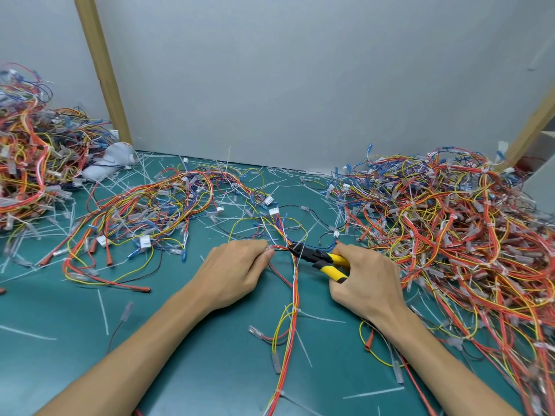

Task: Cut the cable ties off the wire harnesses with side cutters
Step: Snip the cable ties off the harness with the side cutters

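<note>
Running up from bottom centre, the red, yellow and white wire harness (295, 283) is pinched mid-frame by the left hand (237, 271), while the right hand (369, 283) grips yellow-handled black side cutters (318, 258) whose tips seem to meet a white cable tie (302, 245): nip only plastic, sparing insulation

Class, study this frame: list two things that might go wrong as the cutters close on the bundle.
The black tips of the yellow-handled side cutters sit against the red, yellow and white wire harness, so they may nick a wire rather than a tie. The left hand pinches wires close beside the blades; a slip might catch a finger.
</note>
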